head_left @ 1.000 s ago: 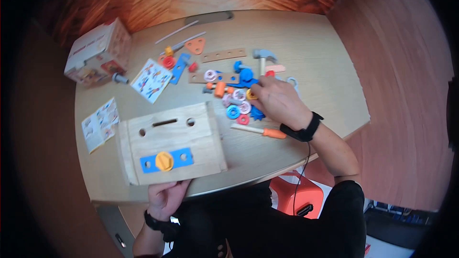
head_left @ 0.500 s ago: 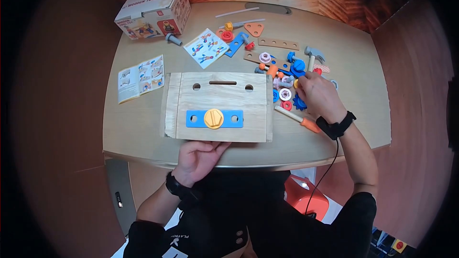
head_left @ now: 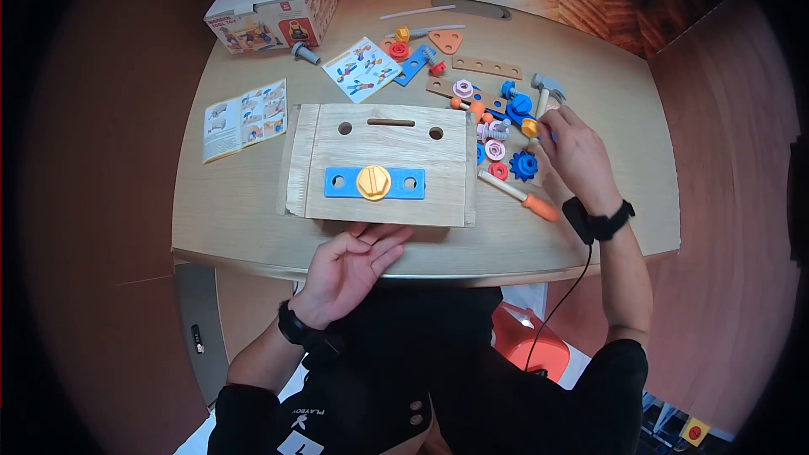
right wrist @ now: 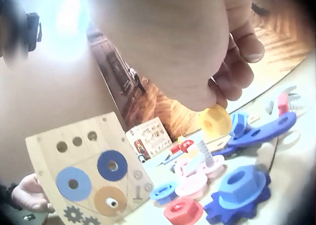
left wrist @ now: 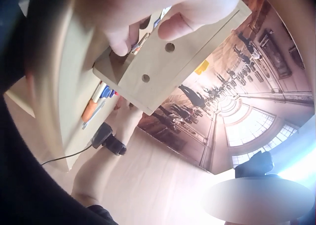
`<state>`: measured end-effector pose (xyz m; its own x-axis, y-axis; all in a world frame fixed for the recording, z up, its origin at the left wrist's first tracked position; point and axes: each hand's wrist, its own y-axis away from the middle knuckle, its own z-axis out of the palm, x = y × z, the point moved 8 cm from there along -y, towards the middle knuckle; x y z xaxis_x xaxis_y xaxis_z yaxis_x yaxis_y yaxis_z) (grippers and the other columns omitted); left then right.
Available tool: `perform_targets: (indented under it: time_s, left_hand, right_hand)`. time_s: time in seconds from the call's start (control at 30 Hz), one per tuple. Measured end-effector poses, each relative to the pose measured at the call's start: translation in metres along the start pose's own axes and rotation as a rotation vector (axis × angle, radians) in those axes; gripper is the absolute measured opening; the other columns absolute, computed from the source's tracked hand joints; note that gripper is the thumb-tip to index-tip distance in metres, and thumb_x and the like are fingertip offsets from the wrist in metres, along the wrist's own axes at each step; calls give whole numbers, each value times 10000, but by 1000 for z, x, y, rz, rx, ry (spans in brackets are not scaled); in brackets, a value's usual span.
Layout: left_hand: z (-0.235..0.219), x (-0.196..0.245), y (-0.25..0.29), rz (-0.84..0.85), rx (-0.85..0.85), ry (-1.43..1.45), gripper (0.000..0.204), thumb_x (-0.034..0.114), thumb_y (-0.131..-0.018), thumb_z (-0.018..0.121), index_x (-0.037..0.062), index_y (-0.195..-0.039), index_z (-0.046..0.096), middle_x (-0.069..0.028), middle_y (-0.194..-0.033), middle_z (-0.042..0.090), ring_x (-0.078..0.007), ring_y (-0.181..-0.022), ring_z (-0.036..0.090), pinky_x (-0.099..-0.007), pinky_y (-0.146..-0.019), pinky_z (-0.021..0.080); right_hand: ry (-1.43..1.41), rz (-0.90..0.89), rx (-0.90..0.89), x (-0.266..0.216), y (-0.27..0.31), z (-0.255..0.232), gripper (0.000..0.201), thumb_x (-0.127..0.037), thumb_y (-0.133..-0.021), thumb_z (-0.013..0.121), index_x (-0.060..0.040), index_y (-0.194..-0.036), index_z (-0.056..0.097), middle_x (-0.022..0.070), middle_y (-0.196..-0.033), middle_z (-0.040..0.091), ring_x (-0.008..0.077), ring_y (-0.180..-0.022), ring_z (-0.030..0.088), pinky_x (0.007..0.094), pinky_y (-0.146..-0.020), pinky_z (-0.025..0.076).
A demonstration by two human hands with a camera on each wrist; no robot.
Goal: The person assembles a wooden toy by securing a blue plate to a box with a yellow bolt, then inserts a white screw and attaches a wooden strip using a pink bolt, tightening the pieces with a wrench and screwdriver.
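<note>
My right hand point(head_left: 581, 152) is over the loose toy parts, its fingertips pinching a yellow nut point(right wrist: 216, 121). Just below lie a blue gear point(head_left: 524, 166) and a red nut point(head_left: 499, 171). Near the table's front edge is a wooden toy box point(head_left: 396, 143), with a blue strip point(head_left: 349, 193) and a yellow bolt head point(head_left: 373, 183) on the side that faces up. My left hand point(head_left: 345, 274) is palm up at the box's near edge, its fingers extended and their tips partly hidden beneath it. Printed gears cover another side of the box in the right wrist view.
A screwdriver point(head_left: 539, 206) with an orange handle and a toy hammer point(head_left: 548, 87) lie at the right. Instruction sheets point(head_left: 362, 70) and a cardboard box point(head_left: 274, 8) are at the back left. A grey bolt point(head_left: 306, 54) and perforated strips point(head_left: 487, 67) lie among them.
The wooden box has turned from a slant to nearly square. My right hand has lifted slightly from the pile with the yellow nut. My left fingers have straightened; the head view has shifted.
</note>
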<state>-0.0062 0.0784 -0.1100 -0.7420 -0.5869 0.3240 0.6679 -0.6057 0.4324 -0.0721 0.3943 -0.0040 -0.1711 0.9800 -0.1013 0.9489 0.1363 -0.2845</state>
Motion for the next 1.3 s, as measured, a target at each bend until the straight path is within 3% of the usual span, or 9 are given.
perform_targets:
  time_s: [0.17, 0.3, 0.47, 0.6, 0.73, 0.8, 0.93, 1.03, 1.3]
  left_hand:
    - [-1, -8, 6, -69, -14, -69, 484, 112, -1040, 417, -13, -1508, 406, -228, -1517, 486, -368, -1397, 509, -467, -1156, 446]
    - [9, -26, 11, -274, -115, -98, 493, 248, -1111, 406, -4, -1535, 389, -221, -1455, 552, -371, -1343, 565, -469, -1122, 486]
    - [21, -38, 23, -350, -293, -82, 510, 287, -1131, 408, -27, -1533, 378, -211, -1431, 563, -328, -1324, 588, -439, -1110, 506]
    - [15, -37, 25, -305, -273, -114, 483, 240, -1123, 439, -30, -1520, 392, -200, -1437, 556, -293, -1301, 607, -409, -1109, 511]
    - [1, -28, 25, -181, -180, -112, 450, 210, -1118, 455, -25, -1500, 416, -180, -1412, 571, -258, -1275, 624, -383, -1110, 513]
    - [-9, -25, 24, -143, -143, -99, 436, 212, -1118, 453, -21, -1486, 432, -175, -1407, 574, -254, -1269, 626, -381, -1113, 511]
    - [-30, -13, 12, -25, 38, 38, 348, 202, -1115, 462, 13, -1405, 501, -145, -1393, 579, -243, -1295, 600, -382, -1122, 501]
    - [-38, -9, -5, 45, 22, 149, 298, 197, -1099, 499, 36, -1348, 536, -125, -1362, 584, -244, -1298, 581, -389, -1118, 493]
    - [-30, -9, -27, 120, 37, 401, 268, 140, -1036, 577, 59, -1291, 566, -88, -1326, 566, -231, -1247, 546, -414, -1133, 440]
  right_hand:
    - [-375, 47, 119, -54, 36, -71, 69, 8, -897, 704, 0, -946, 656, 125, -855, 635, 242, -693, 630, 342, -624, 512]
    - [-372, -471, 130, -141, 69, -69, 134, -99, -825, 746, -62, -944, 697, 37, -846, 608, 186, -696, 603, 317, -566, 490]
    - [-240, -719, 70, -188, 75, -42, 126, -148, -816, 708, -69, -913, 697, 3, -825, 530, 149, -720, 537, 276, -587, 426]
    - [-207, -823, 45, -203, 74, -34, 116, -168, -809, 703, -72, -874, 691, 1, -834, 512, 144, -752, 528, 281, -613, 419]
    - [-270, -836, 15, -204, 68, -34, 145, -168, -797, 725, -75, -908, 715, 3, -874, 541, 143, -769, 537, 288, -619, 424]
    - [-419, -718, 120, -198, 55, -54, 296, -162, -818, 790, -101, -1104, 744, 10, -943, 606, 163, -819, 598, 294, -676, 488]
    - [-382, -533, 149, -200, 11, -60, 365, -202, -856, 788, -124, -1205, 719, 59, -1038, 641, 221, -873, 629, 333, -744, 530]
    - [-460, -396, -63, -198, -15, -41, 454, -221, -925, 729, -132, -1357, 623, 116, -1174, 635, 281, -972, 630, 373, -820, 545]
    - [-412, -444, -132, -202, -24, -25, 353, -205, -928, 716, -132, -1269, 664, 76, -1143, 663, 279, -1057, 615, 388, -878, 535]
